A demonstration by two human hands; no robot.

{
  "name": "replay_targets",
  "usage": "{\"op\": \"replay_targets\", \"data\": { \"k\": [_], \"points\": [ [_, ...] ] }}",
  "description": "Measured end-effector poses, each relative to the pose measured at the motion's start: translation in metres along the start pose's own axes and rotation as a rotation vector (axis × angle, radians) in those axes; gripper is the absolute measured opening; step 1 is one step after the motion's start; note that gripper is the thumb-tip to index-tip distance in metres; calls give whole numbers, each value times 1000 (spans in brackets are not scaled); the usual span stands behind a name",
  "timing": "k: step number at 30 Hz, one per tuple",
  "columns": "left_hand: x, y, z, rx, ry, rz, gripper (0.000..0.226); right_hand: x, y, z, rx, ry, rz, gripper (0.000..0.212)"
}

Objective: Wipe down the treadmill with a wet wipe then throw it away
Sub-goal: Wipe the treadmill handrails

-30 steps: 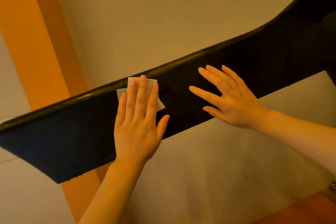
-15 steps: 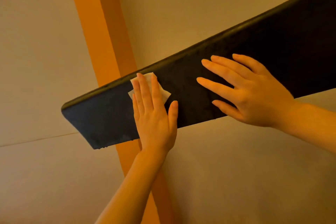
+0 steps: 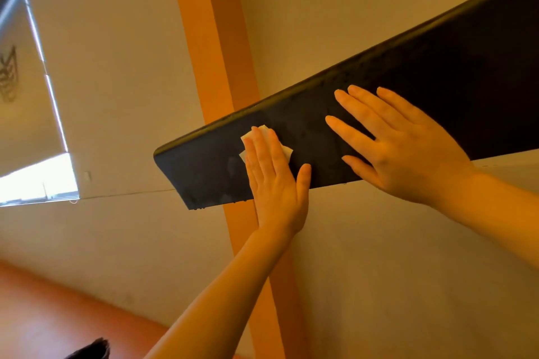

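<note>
Wet wipe (image 3: 265,145): small, white, crumpled, flat against the dark face of the treadmill panel (image 3: 408,102), near the panel's rounded free end. Only its upper corners and right edge show; the rest lies under the fingers.

Left hand (image 3: 275,181): the grip here is flat, fingers straight and close together, pressing the wipe onto the panel. Thumb out to the side, its tip on bare panel just right of the wipe. The heel of the hand hangs past the panel's lower edge.

Right hand (image 3: 408,151): a wide, flat grip, fingers spread, palm down on the same panel, holding nothing. It sits to the right of the left hand, near it but apart, a strip of panel between them.

Panel surface between and beneath the two hands shows dull smears.

Beyond the hands: pale wall (image 3: 122,73) crossed by an orange stripe (image 3: 215,46) passing behind the panel. Far to the left of the left hand, a window with a drawn blind (image 3: 26,102), bright at the bottom. Reddish floor (image 3: 52,318) below the left forearm.
</note>
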State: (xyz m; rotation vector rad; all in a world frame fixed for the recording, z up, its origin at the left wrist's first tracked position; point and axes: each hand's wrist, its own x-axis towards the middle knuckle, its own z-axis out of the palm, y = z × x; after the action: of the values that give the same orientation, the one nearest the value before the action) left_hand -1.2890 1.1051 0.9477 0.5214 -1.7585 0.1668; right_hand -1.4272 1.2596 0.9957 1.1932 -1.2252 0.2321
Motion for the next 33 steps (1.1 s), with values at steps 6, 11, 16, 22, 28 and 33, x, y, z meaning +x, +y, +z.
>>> {"op": "replay_targets", "data": {
  "k": [6,11,16,22,28,33],
  "points": [
    [35,11,-8,-59,57,-12,73,0,1,-3,11,-6,-6,59],
    [-2,5,1,-55,21,77,72,-2,1,-1,-4,-2,-11,59],
    [-41,5,14,-9,-27,91,69,-1,2,-1,0,1,-7,59],
    [-13,14,5,-37,-19,46,73,-2,2,-2,-7,-15,-5,59],
    [26,20,-3,-42,53,23,72,-2,1,-3,-19,-26,-2,59],
    [-10,17,5,-62,-10,93,71,-2,2,-3,-17,-21,-1,59]
  ]
}}
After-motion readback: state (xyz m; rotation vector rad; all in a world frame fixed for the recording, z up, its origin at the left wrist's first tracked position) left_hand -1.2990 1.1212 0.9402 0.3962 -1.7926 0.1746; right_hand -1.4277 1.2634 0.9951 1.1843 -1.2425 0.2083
